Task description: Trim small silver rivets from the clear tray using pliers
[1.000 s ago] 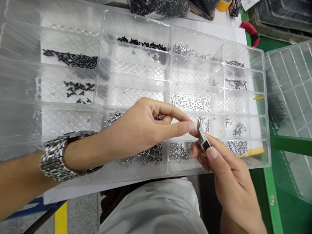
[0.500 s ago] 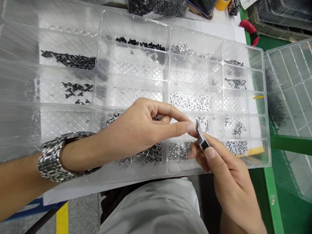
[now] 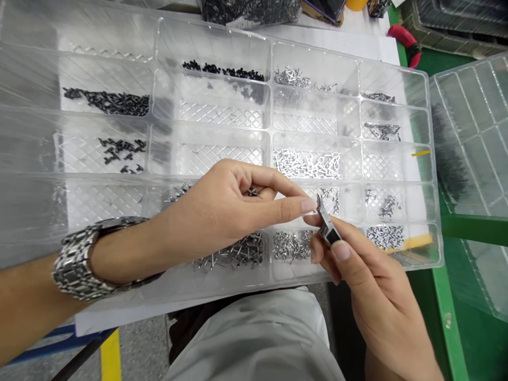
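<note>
My right hand (image 3: 373, 280) is closed around a small pair of nippers (image 3: 328, 227), thumb pressed on the dark handle, jaws pointing up and to the left. The thumb and index finger of my left hand (image 3: 246, 203) are pinched together right beside the jaws; whatever sits between the fingertips is too small to make out. Both hands are over the front compartments of a clear plastic divided tray (image 3: 271, 275). Beneath and around them lie dark and silvery metal pins (image 3: 248, 251), small silvery metal parts (image 3: 291, 246) and bright metal clips (image 3: 305, 163).
Black parts (image 3: 119, 100) fill compartments at the left. Behind the tray lie a bag of dark parts (image 3: 250, 10) and a red-handled tool (image 3: 407, 39). Another clear divided tray (image 3: 472, 137) stands at the right on a green surface (image 3: 464, 227).
Both hands keep nearly the same pose, with the nippers' jaws still at my left fingertips. The view has shifted slightly, so the tray appears a little farther left.
</note>
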Demonstrator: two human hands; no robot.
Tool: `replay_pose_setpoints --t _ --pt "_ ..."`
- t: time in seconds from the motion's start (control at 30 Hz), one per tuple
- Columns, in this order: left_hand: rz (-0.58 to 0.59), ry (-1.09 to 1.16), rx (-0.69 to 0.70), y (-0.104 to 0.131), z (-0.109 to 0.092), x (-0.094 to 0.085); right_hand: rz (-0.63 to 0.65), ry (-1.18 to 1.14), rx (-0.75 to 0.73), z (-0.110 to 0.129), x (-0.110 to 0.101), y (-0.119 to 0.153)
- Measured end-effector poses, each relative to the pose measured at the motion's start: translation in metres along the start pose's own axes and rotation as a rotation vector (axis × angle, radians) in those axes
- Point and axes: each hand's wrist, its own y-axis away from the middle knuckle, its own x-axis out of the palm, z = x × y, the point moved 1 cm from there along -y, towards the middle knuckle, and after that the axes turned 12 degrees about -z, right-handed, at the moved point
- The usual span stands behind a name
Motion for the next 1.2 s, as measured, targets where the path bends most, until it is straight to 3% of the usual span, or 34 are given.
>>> replay_pose_setpoints --t 0.23,0.47,0.67,0.97,1.2 --pt "0.029 -0.089 -0.011 0.006 -0.016 -0.010 0.057 -0.353 0.205 0.008 0.011 0.013" --pt "0.095 -0.146 -0.106 0.012 -0.029 -0.002 0.163 -0.622 0.411 0.014 0.026 0.020" --pt "0.193 -0.164 -0.214 0.011 -0.040 0.006 0.192 -0.821 0.504 0.012 0.032 0.030" --pt "0.126 -0.360 -0.273 0.005 -0.047 0.013 0.252 -1.032 0.574 0.002 0.034 0.028" --pt "0.141 -0.351 -0.253 -0.003 -0.043 0.012 0.245 -1.136 0.691 0.003 0.031 0.022"
